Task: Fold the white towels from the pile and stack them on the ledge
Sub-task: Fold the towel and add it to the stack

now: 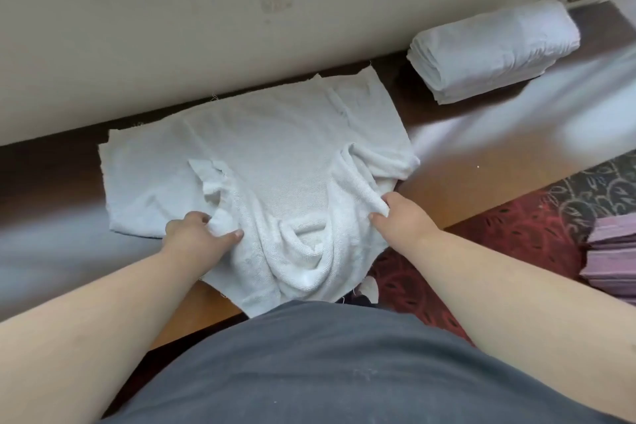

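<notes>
A white towel (261,155) lies spread on the glossy wooden ledge (457,162), its far half flat against the wall and its near half bunched, hanging over the front edge. My left hand (198,234) pinches a fold of the towel near its left side. My right hand (395,213) grips a bunched fold on the right side. A stack of folded white towels (495,48) sits on the ledge at the far right.
A pale wall (206,10) runs along the back of the ledge. Red and grey patterned carpet (509,234) lies below on the right. A pile of purple folded cloths (616,251) stands at the right edge. My grey shirt fills the bottom of the view.
</notes>
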`<state>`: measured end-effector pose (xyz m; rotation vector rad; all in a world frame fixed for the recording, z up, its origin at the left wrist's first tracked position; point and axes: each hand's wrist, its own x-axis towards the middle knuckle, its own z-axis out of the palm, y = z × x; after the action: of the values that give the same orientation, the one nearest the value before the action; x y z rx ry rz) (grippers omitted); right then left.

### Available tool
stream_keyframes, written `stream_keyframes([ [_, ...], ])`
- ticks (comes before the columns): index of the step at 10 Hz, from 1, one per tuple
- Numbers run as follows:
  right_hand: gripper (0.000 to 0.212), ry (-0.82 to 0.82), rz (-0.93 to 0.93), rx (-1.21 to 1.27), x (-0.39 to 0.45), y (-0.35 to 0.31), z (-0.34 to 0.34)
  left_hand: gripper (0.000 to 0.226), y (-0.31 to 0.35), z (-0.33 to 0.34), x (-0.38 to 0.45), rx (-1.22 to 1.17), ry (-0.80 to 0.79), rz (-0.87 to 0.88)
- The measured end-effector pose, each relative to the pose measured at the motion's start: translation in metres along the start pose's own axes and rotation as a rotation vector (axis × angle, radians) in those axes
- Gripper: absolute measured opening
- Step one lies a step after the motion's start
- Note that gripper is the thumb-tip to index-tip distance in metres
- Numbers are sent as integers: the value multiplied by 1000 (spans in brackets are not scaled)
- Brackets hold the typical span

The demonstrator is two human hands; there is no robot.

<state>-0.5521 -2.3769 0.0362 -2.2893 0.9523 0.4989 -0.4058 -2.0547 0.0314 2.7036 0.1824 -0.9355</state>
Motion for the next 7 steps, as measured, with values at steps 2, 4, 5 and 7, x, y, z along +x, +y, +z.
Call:
stream_keyframes([
  [2,22,-11,41,409,-8,0,-4,37,-12,5,-10,-180,52,188],
  [4,20,192,191,865,-6,-1,-31,36,-14,-8,-13,-273,131,104],
  [5,27,190,233,1095,-1,1,-54,32,-21,-30,-4,-404,180,50],
  [7,44,230,160,1549,-7,-26,-112,41,-29,-84,4,-1353,-144,-225],
])
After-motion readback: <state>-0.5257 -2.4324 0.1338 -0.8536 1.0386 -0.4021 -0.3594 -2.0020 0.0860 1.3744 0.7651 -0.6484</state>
